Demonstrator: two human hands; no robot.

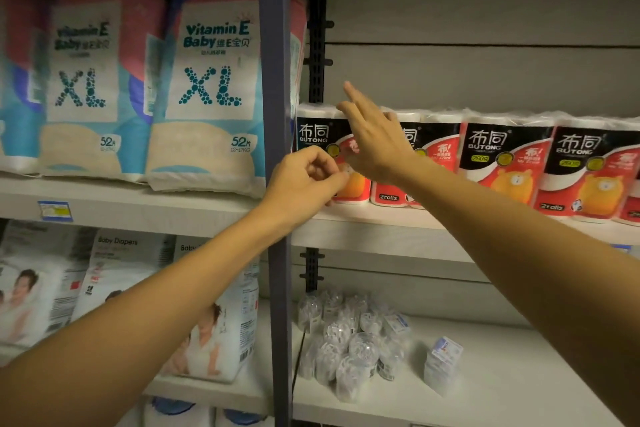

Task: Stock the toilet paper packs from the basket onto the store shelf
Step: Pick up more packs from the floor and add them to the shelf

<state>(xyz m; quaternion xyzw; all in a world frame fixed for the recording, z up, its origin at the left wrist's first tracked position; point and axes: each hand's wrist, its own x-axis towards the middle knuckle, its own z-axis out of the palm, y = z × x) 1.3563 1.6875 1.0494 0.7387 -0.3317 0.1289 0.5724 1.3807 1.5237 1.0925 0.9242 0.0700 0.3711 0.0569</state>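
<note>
Grey back panel [485,80] bare above both hands, open room over the pack tops. Left hand [304,180] by the upright post [275,114], fingers curled, holding nothing, at leftmost toilet paper pack [313,135]. Right hand [374,139] flat, fingers straight, against it. Remaining toilet paper packs [554,166] rightward along shelf edge [398,229].

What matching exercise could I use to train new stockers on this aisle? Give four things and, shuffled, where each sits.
Things:
1. toilet paper packs
2. XL diaper bags
3. clear plastic items
4. price tag

Places:
A. lower right shelf
B. front edge of the left shelf
C. upper left shelf
D. right shelf, in a row behind the hands

Pairs: 1-D, 2-C, 3-A, 4-B
</note>
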